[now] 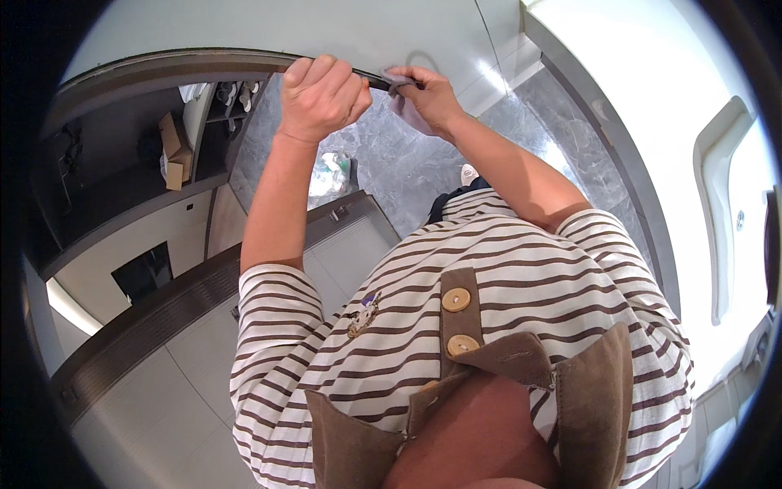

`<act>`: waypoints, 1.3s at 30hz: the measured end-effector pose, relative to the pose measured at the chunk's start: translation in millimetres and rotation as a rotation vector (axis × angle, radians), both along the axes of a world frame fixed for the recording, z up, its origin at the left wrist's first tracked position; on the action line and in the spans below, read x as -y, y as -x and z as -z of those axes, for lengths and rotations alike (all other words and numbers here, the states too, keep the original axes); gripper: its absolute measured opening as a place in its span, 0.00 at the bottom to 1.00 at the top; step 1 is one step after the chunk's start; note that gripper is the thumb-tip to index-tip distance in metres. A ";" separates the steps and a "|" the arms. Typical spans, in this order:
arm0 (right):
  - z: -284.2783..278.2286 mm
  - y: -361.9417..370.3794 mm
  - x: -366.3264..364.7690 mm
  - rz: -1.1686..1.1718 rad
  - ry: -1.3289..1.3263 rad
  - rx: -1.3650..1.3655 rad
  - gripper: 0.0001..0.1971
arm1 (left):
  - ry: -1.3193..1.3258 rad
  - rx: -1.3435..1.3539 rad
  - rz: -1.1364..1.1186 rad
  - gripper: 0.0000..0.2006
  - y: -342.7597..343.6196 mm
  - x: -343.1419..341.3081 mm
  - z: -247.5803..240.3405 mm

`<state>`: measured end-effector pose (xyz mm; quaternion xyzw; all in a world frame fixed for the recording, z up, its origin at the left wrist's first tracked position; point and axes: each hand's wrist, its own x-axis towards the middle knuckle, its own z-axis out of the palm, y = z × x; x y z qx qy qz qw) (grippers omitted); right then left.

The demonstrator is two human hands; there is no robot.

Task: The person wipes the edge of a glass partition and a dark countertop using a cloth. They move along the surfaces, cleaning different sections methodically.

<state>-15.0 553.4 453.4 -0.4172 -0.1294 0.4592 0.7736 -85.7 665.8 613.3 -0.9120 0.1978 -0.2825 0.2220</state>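
My left hand (320, 98) is closed in a fist around the dark edge (244, 62) of a pale door panel (269, 28) that spans the top of the view. Just to its right, my right hand (433, 99) pinches a greyish-lilac cloth (413, 112). The cloth lies against the end of that dark edge, and part of it hangs below the fingers. A short piece of the edge shows between the two hands. The fingertips of my left hand are partly hidden behind the edge.
An open dark cabinet (98, 196) on the left holds a cardboard box (174, 151) and shoes (246, 96). A second dark-framed door (195, 314) stands open at lower left. On the grey marble floor (383, 167) lies a clear plastic bag (330, 173). A white panel (643, 90) rises at right.
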 end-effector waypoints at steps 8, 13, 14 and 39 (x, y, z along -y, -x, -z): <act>-52.4 12.5 -9.5 0.262 -0.222 0.479 0.18 | 0.033 -0.022 0.003 0.14 -5.5 0.5 -0.1; -36.2 20.5 -8.9 0.450 -0.232 0.702 0.20 | 0.012 -0.017 0.011 0.13 -7.1 4.9 0.2; -31.8 21.8 -7.1 0.438 -0.212 0.679 0.20 | 0.001 -0.038 -0.012 0.13 -4.8 8.1 -1.6; 82.4 44.0 -0.6 0.343 0.117 0.507 0.18 | -0.026 0.026 -0.030 0.09 18.5 12.3 2.9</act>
